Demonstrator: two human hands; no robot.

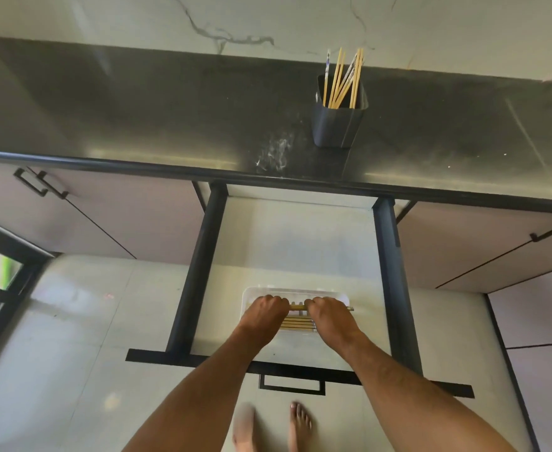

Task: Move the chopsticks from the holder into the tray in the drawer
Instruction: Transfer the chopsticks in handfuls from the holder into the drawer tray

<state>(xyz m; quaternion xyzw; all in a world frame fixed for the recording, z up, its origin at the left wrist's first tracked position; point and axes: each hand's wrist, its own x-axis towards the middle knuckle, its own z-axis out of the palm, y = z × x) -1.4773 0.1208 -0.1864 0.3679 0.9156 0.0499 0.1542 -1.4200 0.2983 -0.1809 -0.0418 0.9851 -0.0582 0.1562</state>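
A dark holder [338, 123] stands on the black counter and holds several bamboo chopsticks [343, 79] upright. Below, the drawer [287, 243] is pulled out, with a clear plastic tray [295, 292] near its front. Several chopsticks [297, 324] lie side by side across the tray. My left hand [266, 313] and my right hand [330, 316] are both down in the tray, each curled around one end of a chopstick pair [297, 307] held crosswise just above the ones lying there. The tip pokes out past my right hand.
The black counter [137, 119] runs across the view with a marble wall behind. Cabinet doors with black handles [41, 184] flank the drawer. The drawer front and its handle [292, 384] are near my bare feet [269, 425] on the pale tiled floor.
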